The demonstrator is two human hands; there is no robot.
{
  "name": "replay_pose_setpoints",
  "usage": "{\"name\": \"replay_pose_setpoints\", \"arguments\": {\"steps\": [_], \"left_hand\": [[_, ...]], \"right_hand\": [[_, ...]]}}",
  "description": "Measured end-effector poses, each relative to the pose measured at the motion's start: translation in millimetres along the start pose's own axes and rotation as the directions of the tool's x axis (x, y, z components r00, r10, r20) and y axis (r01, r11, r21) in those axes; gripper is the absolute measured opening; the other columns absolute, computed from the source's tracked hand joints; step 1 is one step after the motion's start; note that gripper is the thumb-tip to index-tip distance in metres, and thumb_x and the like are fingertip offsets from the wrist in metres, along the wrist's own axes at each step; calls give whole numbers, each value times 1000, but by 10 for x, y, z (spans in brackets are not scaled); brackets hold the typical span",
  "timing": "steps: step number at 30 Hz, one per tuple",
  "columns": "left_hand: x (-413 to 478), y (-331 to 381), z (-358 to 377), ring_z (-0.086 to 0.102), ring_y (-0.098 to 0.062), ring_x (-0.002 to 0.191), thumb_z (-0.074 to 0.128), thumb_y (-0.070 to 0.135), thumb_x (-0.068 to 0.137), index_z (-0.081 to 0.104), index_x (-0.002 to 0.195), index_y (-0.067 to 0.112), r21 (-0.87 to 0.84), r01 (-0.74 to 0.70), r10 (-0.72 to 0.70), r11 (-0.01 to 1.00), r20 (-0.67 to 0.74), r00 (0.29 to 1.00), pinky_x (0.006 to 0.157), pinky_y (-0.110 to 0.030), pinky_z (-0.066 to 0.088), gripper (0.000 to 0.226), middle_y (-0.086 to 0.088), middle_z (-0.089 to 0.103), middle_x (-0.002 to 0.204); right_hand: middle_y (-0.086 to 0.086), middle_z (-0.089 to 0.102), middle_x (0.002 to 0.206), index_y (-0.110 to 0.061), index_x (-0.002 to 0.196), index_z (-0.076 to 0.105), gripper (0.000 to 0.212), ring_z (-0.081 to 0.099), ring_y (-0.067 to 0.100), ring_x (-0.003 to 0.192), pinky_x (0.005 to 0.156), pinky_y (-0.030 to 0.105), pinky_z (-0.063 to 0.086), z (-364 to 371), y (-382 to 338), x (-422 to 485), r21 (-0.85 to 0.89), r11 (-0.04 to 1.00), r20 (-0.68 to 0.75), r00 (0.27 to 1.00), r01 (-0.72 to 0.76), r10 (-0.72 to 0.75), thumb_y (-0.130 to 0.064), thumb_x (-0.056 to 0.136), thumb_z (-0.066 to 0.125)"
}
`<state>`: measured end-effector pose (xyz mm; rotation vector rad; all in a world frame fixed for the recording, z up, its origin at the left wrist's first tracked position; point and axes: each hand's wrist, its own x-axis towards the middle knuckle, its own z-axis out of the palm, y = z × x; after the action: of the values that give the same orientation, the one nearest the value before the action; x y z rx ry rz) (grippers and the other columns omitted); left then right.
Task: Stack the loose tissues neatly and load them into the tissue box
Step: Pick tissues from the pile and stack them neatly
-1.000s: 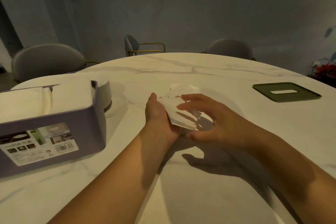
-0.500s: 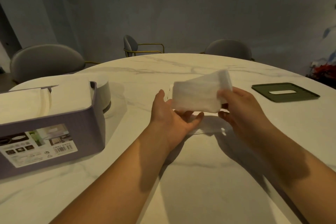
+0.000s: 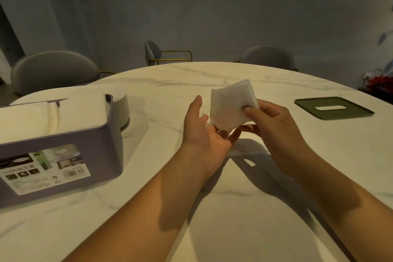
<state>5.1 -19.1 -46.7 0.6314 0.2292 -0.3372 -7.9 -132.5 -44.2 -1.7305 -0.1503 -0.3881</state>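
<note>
A small folded stack of white tissues is held up above the middle of the marble table. My right hand pinches its right edge between thumb and fingers. My left hand lies palm up just under the stack's lower left corner, fingers fairly straight, fingertips touching the tissues from below. The purple tissue box stands at the left, open on top and filled with white tissues. The dark green lid with a slot lies flat at the right.
A round white object stands right behind the purple box. Grey chairs ring the far side of the table, and red flowers show at the right edge.
The tissues went from lying crumpled between both hands to being lifted and turned by my right hand into a tilted, squarer stack. My left hand opened under them.
</note>
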Motion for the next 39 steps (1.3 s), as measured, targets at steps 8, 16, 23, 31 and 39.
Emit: {"name": "replay_pose_setpoints", "arguments": {"steps": [8,16,23,31,39], "left_hand": [[-48,53,-7,60,-30,87,49,53,90,57,116,18,27,-35,35,999,6,999,68,-41,53,44,-14,63,101],[-50,45,-10,59,-35,106,39,51,95,58,111,15,-42,-10,12,999,36,999,94,-48,48,44,-17,65,110],[-24,16,-30,59,-36,102,40,49,96,46,129,9,8,67,-67,998,48,997,84,-47,48,52,-23,58,121],[-32,15,-48,62,-32,97,31,64,93,58,120,16,142,73,-84,987,74,994,78,-46,52,62,-18,66,110],[-27,39,-47,61,-34,104,34,57,96,57,121,15,32,-20,19,999,38,999,86,-48,51,54,-17,66,112]], "right_hand": [[-16,58,75,-34,79,58,25,57,13,75,74,20,47,15,-16,-72,-64,997,136,989,-45,53,-30,99,43],[6,61,93,-21,86,53,12,60,21,91,75,27,52,-34,-35,46,436,833,-31,919,-341,393,-19,97,49],[14,59,112,-11,118,48,27,64,20,88,60,24,59,-204,3,125,633,648,-36,820,-424,571,-12,92,56],[-11,65,90,-30,89,67,22,63,11,85,64,13,51,40,58,-45,-243,966,64,995,87,-73,-10,91,57],[-17,60,117,-36,78,72,35,53,11,116,96,26,48,11,94,-31,-169,980,222,972,110,-71,-3,86,62]]}}
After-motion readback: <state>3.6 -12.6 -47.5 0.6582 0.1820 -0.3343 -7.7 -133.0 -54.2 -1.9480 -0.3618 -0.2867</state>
